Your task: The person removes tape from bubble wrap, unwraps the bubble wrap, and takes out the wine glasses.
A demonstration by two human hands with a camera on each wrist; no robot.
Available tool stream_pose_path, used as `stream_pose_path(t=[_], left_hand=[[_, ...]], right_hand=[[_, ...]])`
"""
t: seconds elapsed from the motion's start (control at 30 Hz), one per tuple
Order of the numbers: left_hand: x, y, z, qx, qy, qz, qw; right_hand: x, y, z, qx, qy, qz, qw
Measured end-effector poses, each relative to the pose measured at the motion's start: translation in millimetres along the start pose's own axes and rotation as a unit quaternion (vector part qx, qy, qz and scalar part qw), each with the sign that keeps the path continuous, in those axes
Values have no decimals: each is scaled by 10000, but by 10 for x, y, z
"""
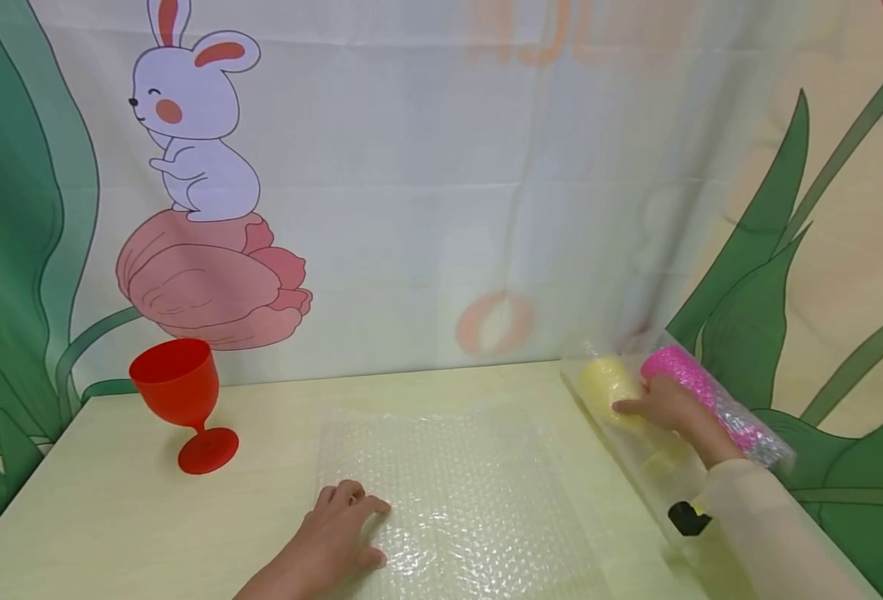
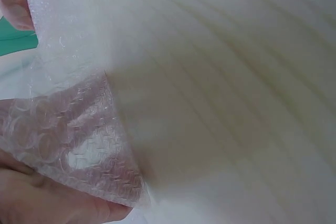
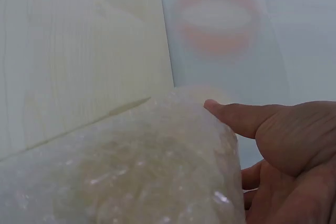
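A pale worktop (image 1: 96,533) with a faint wood grain fills the lower part of the head view; behind it hangs a printed cloth (image 1: 411,108), whitish in the middle, with a white rabbit (image 1: 212,171) on a pink flower (image 1: 197,279) at the left and large green leaves at both sides; blurred orange marks show in the middle of the cloth, one of them a ring low down near the worktop's back edge

A red goblet (image 1: 178,383) stands on its foot at the back left of the worktop, its open bowl showing a red inner wall; a sheet of clear bubble wrap (image 1: 471,500) lies spread across the middle, well apart from the goblet; at the right a yellow bundle (image 1: 608,392), something yellow inside clear wrapping, lies just beside a pink bundle (image 1: 684,379), pink and silvery under its own film; a small black object (image 1: 687,518) shows by the pale right sleeve (image 1: 779,533)

The left hand (image 1: 339,529) rests at the left side of the bubble wrap, its grip wide, fingers bent and thumb apart; the right hand (image 1: 669,404), slightly blurred, has its grip round the yellow bundle, thumb on one side and fingers on the other; whether that bundle bears on the worktop I cannot tell
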State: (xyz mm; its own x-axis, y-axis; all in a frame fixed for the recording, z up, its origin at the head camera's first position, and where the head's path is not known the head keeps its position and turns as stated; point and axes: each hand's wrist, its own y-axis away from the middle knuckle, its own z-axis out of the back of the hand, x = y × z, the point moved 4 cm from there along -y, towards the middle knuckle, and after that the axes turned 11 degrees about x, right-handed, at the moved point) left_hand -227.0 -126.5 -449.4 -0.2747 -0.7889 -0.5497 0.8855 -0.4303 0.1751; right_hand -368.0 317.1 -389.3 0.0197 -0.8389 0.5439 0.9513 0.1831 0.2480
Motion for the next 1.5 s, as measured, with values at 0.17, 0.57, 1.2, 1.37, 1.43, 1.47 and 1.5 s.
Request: stream_pose_path(t=[0.17,0.57,1.2,1.37,1.43,1.47,1.5], left_hand=[[-7,3,6,-54,-20,-40,10000],[4,-7,1,-29,-37,-39,10000],[15,-16,-23,-49,-28,10,10000],[11,-12,-18,-17,-16,85,10000],[14,-12,-16,6,2,120,9999],[16,-12,-16,14,9,134,9999],[17,-12,-16,15,16,146,9999]], right_hand=[[2,19,-31,296,-152,-142,9993],[-66,49,-85,372,-220,-398,9983],[-47,93,-139,469,-911,-110,9947],[-86,111,-161,485,-967,-227,9939],[-104,118,-161,493,-1026,-291,9931],[-112,125,-160,494,-1050,-332,9927],[-119,136,-155,481,-1057,-361,9926]])
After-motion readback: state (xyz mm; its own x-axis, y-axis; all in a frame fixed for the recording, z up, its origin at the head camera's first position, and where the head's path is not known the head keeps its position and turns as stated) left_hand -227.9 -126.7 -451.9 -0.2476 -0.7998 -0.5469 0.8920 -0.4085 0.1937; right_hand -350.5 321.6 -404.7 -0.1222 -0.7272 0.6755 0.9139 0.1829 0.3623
